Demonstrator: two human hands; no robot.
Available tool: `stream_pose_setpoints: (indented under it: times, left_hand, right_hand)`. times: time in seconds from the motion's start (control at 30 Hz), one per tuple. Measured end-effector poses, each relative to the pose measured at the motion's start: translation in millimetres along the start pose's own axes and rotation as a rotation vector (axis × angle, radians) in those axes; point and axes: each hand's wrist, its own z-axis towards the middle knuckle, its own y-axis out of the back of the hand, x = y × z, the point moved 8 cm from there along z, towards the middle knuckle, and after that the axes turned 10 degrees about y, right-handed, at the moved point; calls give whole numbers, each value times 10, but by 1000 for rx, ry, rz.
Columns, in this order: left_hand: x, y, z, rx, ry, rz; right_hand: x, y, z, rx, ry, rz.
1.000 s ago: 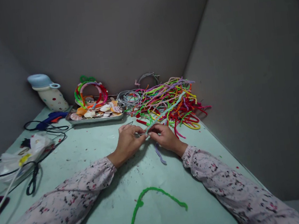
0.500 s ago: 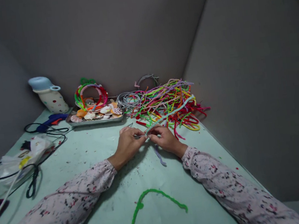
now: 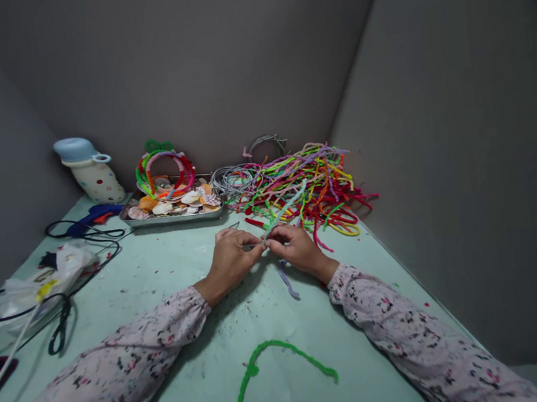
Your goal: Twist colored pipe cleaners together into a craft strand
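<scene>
Hands meet on the pale green table [image 3: 171, 284], in front of the metal tray [image 3: 173, 218] of seashells [image 3: 185, 201] and a little to its right. The left hand [image 3: 233, 257] and the right hand [image 3: 295, 246] are each closed in a fingertip pinch, touching tip to tip, on one end of a pale pipe cleaner [image 3: 285, 209]. It slants up and away from the pinch, toward the heap of coloured pipe cleaners [image 3: 309, 179] just right of the tray. A lilac pipe cleaner [image 3: 286, 279] trails from under the right hand onto the table. Whether it is gripped cannot be told.

Farther in front of the tray, near the person, lies a bent green pipe cleaner [image 3: 275, 360], apart from both sleeves. Wrapped headbands [image 3: 165, 168] stand at the tray's back edge. Left of the tray are a spotted flask [image 3: 91, 170] with a blue lid, a blue glue gun [image 3: 92, 217], a plastic bag [image 3: 38, 281] and black scissors [image 3: 59, 326].
</scene>
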Motion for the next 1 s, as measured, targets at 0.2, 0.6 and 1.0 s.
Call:
stream_pose_setpoints:
  times: [0.2, 0.6, 1.0]
  left_hand:
    - [-17, -4, -3, 17, 1, 7]
    - [-74, -6, -16, 38, -35, 54]
    - [-80, 25, -28, -18, -22, 44]
  right_hand:
    - [-5, 12, 9, 33, 4, 23]
    - [-17, 27, 19, 26, -20, 15]
    - [29, 22, 29, 17, 8, 11]
